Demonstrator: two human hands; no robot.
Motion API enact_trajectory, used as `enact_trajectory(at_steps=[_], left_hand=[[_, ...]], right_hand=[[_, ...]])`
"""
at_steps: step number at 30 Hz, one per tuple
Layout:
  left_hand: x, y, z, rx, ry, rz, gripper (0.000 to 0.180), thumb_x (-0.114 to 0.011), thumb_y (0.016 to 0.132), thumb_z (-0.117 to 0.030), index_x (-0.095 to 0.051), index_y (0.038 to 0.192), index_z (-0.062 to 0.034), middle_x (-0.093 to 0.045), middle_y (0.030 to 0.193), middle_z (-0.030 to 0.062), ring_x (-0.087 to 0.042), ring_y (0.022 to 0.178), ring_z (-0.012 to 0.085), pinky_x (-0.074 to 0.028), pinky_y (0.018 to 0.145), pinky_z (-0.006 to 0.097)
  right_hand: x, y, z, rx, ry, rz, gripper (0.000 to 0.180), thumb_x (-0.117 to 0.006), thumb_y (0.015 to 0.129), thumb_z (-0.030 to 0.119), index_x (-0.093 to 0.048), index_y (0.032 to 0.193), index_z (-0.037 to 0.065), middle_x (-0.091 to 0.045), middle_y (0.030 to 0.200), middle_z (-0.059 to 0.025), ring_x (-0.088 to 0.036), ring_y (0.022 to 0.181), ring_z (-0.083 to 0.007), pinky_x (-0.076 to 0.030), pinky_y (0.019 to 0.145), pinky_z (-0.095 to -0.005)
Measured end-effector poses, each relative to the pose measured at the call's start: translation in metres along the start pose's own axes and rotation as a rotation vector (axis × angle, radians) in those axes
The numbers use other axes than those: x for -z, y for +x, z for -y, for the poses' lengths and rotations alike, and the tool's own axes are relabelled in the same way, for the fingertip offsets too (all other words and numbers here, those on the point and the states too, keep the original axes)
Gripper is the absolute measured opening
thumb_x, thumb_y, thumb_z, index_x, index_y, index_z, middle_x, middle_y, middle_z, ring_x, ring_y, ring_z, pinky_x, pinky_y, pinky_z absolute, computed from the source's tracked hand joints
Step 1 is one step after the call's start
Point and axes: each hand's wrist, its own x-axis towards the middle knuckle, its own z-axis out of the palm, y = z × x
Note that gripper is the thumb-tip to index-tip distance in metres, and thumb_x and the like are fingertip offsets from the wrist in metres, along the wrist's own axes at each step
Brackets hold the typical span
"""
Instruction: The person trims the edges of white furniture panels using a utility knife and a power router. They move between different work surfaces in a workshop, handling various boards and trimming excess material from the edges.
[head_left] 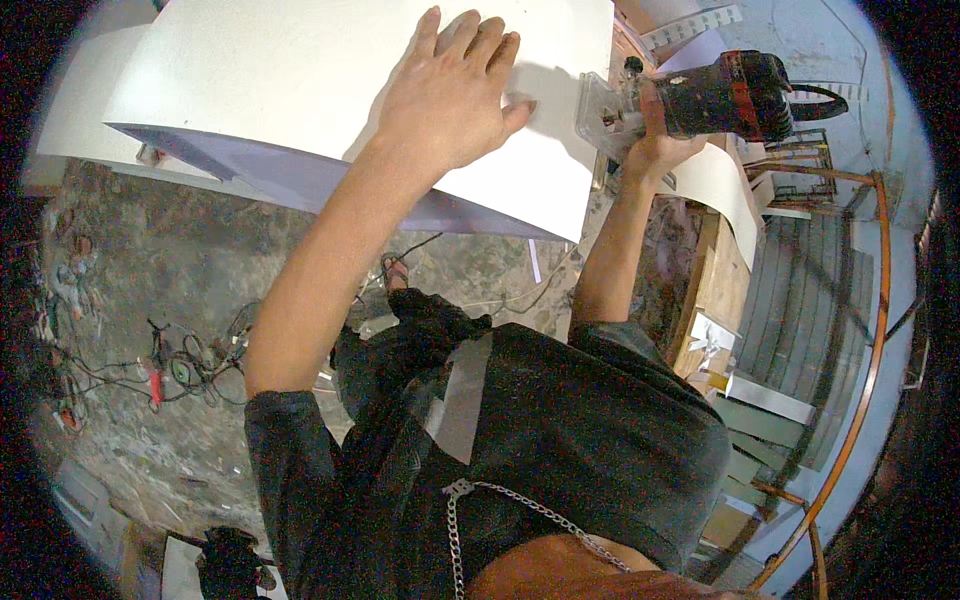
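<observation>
Router [715, 95], black and red with a clear base, sits between one and two o'clock, its base at the right-hand edge of the white panel [350, 80]. The right hand [658, 148] is wrapped around its neck near that base, thumb laid across; the left hand [440, 100], at twelve o'clock, grasps nothing, lying palm down with fingers spread on the panel. Judging by this pose, edge work is under way: the white face is already in place and the tool is at the edge. How much of that edge is finished, and whether the bit is turning, I cannot tell; the rest of the border probably remains to be checked. The router's long axis runs roughly nine to three o'clock, base toward nine, corded tail toward three. The panel's long axis lies much the same way.
</observation>
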Motion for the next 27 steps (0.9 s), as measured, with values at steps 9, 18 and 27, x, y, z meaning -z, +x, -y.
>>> enact_trajectory(at_steps=[9,18,27], left_hand=[[-0.013,0.000,-0.001,0.021,-0.090,-0.103,0.066,-0.050,0.098,-0.051,-0.051,0.145,-0.0037,-0.049,0.148,0.0115,-0.038,0.143,0.0269,-0.021,0.123,0.053],[-0.008,0.003,-0.001,0.025,-0.116,-0.057,0.069,-0.047,0.101,-0.052,-0.045,0.148,-0.0017,-0.043,0.155,0.0159,-0.035,0.146,0.0330,-0.022,0.123,0.055],[-0.010,0.001,0.000,0.014,-0.099,-0.061,0.069,-0.045,0.102,-0.053,-0.046,0.148,-0.0017,-0.042,0.155,0.0156,-0.035,0.146,0.0323,-0.022,0.123,0.053]], right_hand=[[0.023,0.018,-0.043,0.221,-0.181,0.006,0.049,-0.089,0.071,0.006,-0.062,0.111,0.000,-0.067,0.100,-0.0058,-0.066,0.085,-0.0177,-0.059,0.075,-0.0304],[0.040,0.038,-0.063,0.241,-0.111,0.036,0.054,-0.091,0.072,0.013,-0.059,0.114,0.000,-0.066,0.102,-0.0073,-0.067,0.083,-0.0173,-0.061,0.070,-0.0297],[0.029,0.039,-0.063,0.171,-0.097,-0.036,0.052,-0.094,0.069,0.016,-0.063,0.109,0.002,-0.068,0.094,-0.0059,-0.068,0.076,-0.0171,-0.059,0.066,-0.0283]])
